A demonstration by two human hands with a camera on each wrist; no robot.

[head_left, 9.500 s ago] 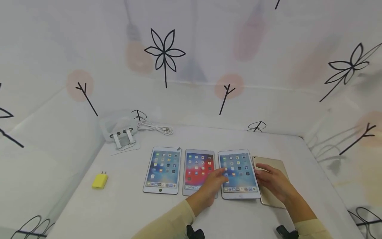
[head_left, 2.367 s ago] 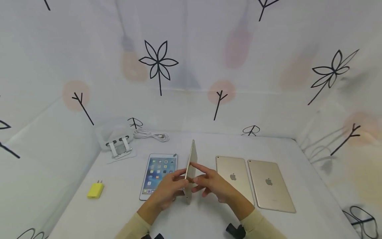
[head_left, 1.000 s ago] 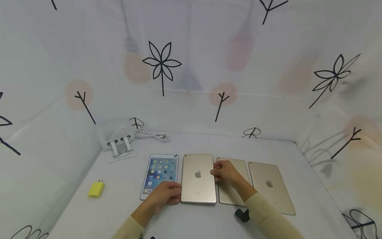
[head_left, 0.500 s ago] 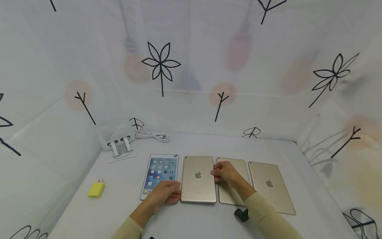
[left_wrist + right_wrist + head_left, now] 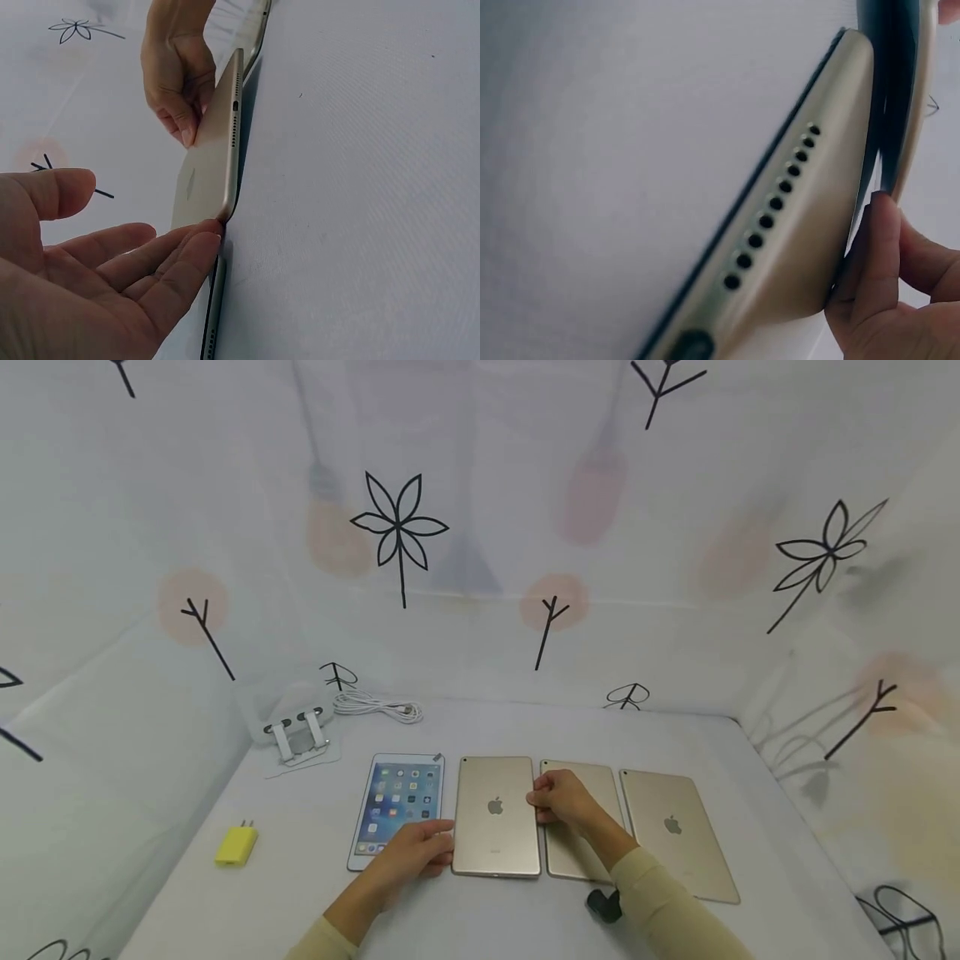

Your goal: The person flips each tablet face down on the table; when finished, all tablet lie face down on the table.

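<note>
Four tablets lie in a row across the white table in the head view. The second tablet from the left [image 5: 495, 847], gold back with an apple logo, faces down. My right hand [image 5: 567, 802] pinches its right edge between thumb and fingers. Fingertips of my left hand [image 5: 411, 857] touch its lower left corner, and in the left wrist view that thumb stands apart from the tablet [image 5: 217, 154]. The leftmost tablet [image 5: 401, 802] shows its lit screen, partly behind my left hand. Two more gold-backed tablets, the third [image 5: 585, 857] and the rightmost [image 5: 675, 860], lie face down.
A yellow charger plug [image 5: 237, 846] lies at the left. Behind it are a white stand-like item with two straps [image 5: 296, 735] and a coiled white cable [image 5: 378, 704]. A patterned cloth wall [image 5: 480, 643] encloses the table at the back and sides.
Since the earliest frame, the second and third tablets have been turned from screen up to back up. The second stood on edge between both hands, then came down flat. Little moves in the last second.
</note>
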